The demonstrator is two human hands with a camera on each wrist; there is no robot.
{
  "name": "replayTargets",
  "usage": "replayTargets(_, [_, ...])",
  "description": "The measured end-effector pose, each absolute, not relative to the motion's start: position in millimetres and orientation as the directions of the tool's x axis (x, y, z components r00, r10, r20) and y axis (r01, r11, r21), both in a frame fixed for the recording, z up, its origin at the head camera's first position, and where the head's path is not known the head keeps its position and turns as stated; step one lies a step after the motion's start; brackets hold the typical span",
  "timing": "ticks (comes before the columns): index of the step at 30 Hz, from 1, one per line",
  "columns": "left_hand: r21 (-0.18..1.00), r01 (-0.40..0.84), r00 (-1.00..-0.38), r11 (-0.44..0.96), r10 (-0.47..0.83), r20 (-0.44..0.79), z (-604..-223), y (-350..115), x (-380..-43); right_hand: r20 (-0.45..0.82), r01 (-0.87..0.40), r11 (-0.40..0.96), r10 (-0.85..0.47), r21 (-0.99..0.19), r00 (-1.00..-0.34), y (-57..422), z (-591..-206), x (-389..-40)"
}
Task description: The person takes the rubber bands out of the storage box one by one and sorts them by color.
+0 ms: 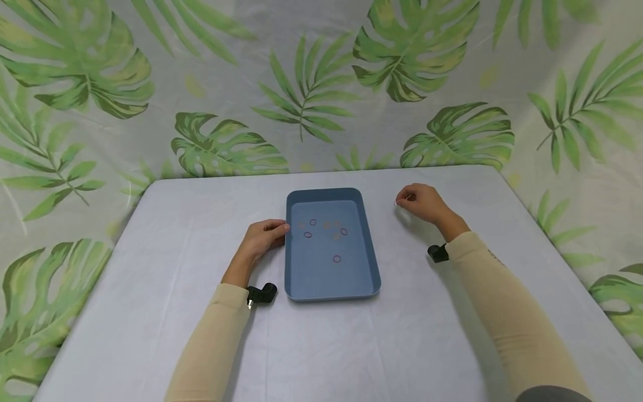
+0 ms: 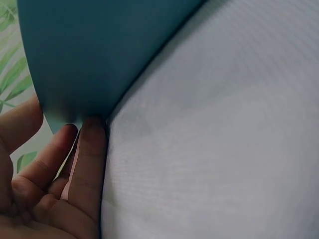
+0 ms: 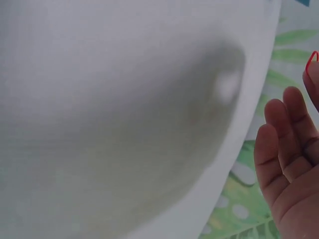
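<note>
A blue rectangular tray (image 1: 331,285) lies on the table with several small thin rubber bands in it. Some are red, like the red band (image 1: 337,259) nearest the front; others are tan, like the tan band (image 1: 336,237), and hard to make out. My left hand (image 1: 263,237) holds the tray's left wall, its thumb over the rim (image 2: 31,74) and its fingers (image 2: 89,154) against the outside. Right of the tray, my right hand (image 1: 423,202) is raised over the table and pinches a small red rubber band (image 3: 310,62) at its fingertips. The other fingers of that hand are loosely bent.
A white cloth (image 1: 201,212) covers the table. Behind it hangs a leaf-patterned curtain (image 1: 321,151). Small black cameras sit on the left wrist (image 1: 262,293) and the right wrist (image 1: 438,253). My right hand casts a shadow (image 3: 199,99) on the cloth.
</note>
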State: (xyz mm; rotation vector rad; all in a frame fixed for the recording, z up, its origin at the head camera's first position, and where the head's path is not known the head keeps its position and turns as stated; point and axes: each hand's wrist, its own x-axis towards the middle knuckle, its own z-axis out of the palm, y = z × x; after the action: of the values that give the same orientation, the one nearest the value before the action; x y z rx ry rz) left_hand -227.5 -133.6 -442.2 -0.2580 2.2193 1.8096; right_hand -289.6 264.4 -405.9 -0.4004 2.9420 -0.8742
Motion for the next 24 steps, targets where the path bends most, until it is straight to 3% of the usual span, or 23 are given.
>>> replayTargets(24, [0.933,-0.305,-0.948,0.193,0.033,-0.317,-444,-133,-227,-0.059,-0.18,0.838,-0.245,-0.516,-0.968,276,-427,-294])
